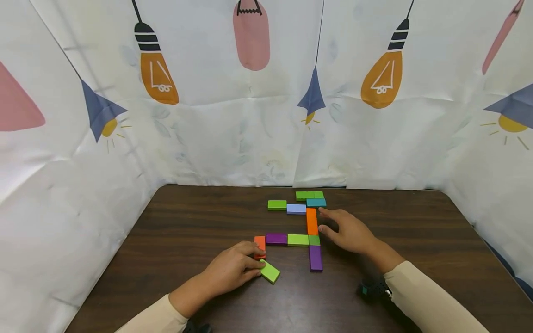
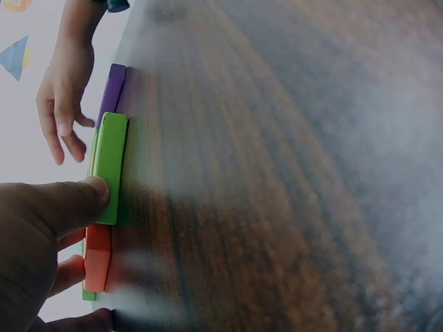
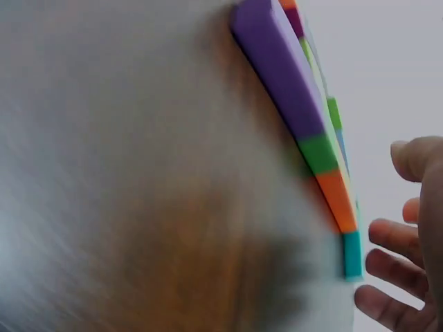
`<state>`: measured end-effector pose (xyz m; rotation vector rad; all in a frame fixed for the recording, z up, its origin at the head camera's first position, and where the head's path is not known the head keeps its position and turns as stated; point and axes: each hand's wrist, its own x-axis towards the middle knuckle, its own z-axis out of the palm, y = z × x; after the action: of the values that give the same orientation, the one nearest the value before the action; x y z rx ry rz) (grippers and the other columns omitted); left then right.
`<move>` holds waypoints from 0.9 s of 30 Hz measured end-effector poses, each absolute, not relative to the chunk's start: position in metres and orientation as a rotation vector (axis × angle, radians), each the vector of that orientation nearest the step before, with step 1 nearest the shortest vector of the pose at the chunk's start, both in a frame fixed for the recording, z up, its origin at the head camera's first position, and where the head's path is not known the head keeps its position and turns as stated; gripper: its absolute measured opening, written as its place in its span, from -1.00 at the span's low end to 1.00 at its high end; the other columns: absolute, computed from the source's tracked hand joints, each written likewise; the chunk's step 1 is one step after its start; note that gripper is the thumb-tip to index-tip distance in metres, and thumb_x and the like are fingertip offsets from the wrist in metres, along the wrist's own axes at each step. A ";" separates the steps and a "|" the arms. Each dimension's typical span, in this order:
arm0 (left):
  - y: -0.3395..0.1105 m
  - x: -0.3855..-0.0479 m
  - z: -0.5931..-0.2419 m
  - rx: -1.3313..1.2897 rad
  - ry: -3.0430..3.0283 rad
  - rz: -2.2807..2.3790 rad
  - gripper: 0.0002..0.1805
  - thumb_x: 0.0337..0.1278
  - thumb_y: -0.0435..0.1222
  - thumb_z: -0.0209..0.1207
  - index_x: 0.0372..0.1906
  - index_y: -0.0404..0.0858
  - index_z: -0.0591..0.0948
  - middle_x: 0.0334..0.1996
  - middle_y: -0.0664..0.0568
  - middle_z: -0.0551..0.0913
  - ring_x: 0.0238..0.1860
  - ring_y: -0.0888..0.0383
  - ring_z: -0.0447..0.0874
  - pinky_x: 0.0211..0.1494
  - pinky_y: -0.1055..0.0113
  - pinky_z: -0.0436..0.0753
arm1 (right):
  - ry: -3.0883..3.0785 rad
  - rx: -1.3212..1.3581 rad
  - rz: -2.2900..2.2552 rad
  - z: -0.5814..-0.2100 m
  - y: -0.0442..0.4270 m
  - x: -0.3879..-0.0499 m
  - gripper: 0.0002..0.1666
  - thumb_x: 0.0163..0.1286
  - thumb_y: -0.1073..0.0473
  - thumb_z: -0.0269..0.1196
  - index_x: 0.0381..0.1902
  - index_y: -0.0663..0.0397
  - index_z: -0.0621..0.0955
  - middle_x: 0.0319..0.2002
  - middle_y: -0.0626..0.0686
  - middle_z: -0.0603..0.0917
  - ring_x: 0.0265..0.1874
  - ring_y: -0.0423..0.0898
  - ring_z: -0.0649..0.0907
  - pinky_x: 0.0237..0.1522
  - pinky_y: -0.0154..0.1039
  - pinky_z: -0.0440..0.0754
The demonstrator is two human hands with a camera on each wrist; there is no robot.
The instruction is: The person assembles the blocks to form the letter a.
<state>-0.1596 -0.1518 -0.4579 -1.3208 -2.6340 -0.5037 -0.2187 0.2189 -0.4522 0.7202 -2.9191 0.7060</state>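
My left hand (image 1: 231, 268) pinches the corner of a tilted light green block (image 1: 269, 271) at the lower end of a block row; a finger touches the red-orange block (image 1: 260, 246) above it. In the left wrist view, the thumb of the left hand (image 2: 41, 228) lies against the green block (image 2: 109, 169), beside the red-orange one (image 2: 97, 257). My right hand (image 1: 351, 231), fingers relaxed and apart and holding nothing, hovers just right of the upright orange block (image 1: 312, 221). In the right wrist view, the right hand (image 3: 415, 256) is near the teal block (image 3: 352, 254).
On the dark wooden table (image 1: 187, 217), a purple block (image 1: 276, 239), a light green block (image 1: 298, 240) and a small green block (image 1: 314, 240) form a row. Another purple block (image 1: 315, 258) extends downward. Farther back lie blue (image 1: 296, 209), teal (image 1: 316, 202) and green blocks (image 1: 276, 205).
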 end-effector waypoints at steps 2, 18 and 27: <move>-0.151 -0.160 -0.458 -1.319 -2.632 -0.507 -0.79 0.15 -0.20 0.48 -0.10 -0.10 0.85 0.07 0.10 0.69 0.16 0.10 0.60 0.10 0.21 0.67 | -2.899 0.708 0.658 -0.451 0.222 -0.227 -0.29 0.53 -0.12 0.24 0.47 0.13 0.45 0.25 0.18 0.61 0.25 0.19 0.55 0.12 0.22 0.58; -0.151 -0.159 -0.454 -1.326 -2.645 -0.529 -0.78 0.15 -0.22 0.48 -0.09 -0.10 0.85 0.07 0.09 0.68 0.16 0.10 0.59 0.10 0.24 0.66 | -2.989 0.728 0.463 -0.457 0.234 -0.258 -0.40 0.55 0.08 0.22 0.48 0.01 0.47 0.36 0.31 0.38 0.34 0.31 0.34 0.17 0.28 0.50; -0.151 -0.159 -0.454 -1.323 -2.654 -0.499 -0.78 0.13 -0.26 0.49 -0.09 -0.07 0.85 0.06 0.10 0.68 0.16 0.10 0.59 0.08 0.24 0.67 | -2.997 0.666 0.435 -0.456 0.246 -0.258 -0.45 0.50 0.10 0.25 0.41 0.05 0.54 0.39 0.29 0.39 0.38 0.31 0.31 0.23 0.32 0.43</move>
<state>-0.1591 -0.1513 -0.4537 -1.3227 -2.6539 -0.4994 -0.2584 0.2464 -0.4557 0.6658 -2.9968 0.4346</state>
